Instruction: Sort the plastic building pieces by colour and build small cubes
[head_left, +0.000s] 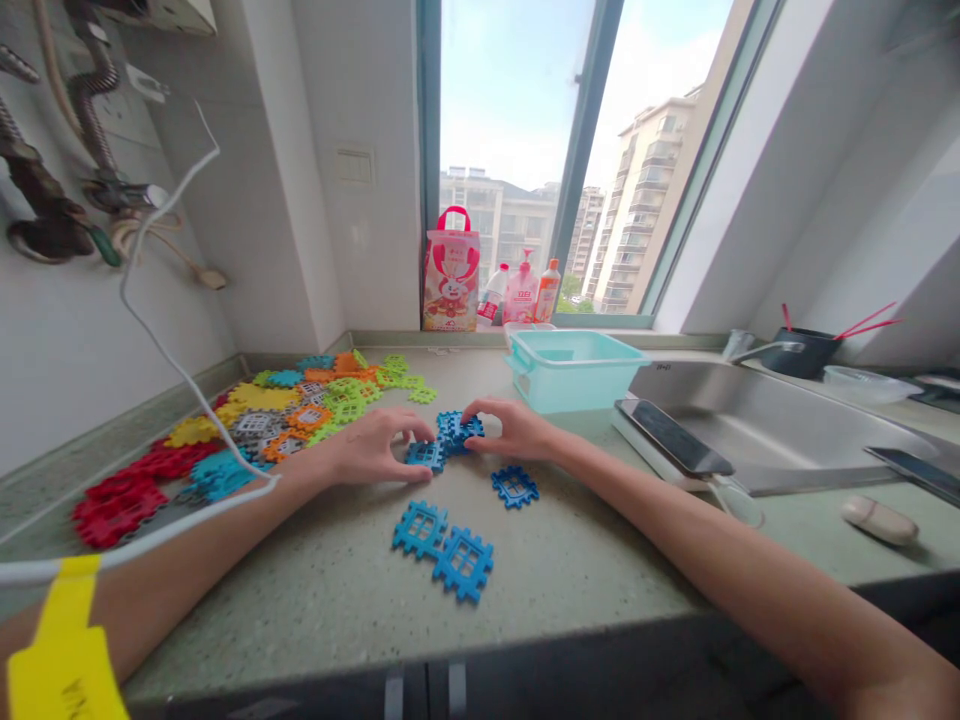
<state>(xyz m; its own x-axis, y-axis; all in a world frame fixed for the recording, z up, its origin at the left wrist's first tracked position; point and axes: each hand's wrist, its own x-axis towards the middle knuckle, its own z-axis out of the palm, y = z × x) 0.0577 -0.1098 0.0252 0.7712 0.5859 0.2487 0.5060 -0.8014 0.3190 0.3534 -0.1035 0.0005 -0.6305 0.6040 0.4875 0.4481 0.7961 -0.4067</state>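
Note:
Small blue interlocking building tiles with toothed edges lie on the counter in front of me. My left hand (379, 445) curves its thumb and fingers around the edges of a blue tile (425, 457). Just right of it, my right hand (510, 427) pinches a small cluster of blue tiles (452, 428), which sits against the left hand's tile. Whether the two are joined I cannot tell. Nearer to me, a pair of blue window tiles (420, 528) lies flat, touching at a corner. A single darker blue tile (515, 487) rests below my right hand.
A heap of toothed tiles, with red tiles (124, 495) and yellow tiles (262, 400), spreads at left. A turquoise bin (581, 390) stands behind my right hand, beside a steel sink (750, 420). A phone (673, 437) lies at the sink's edge. A white cable (169, 365) crosses my left forearm.

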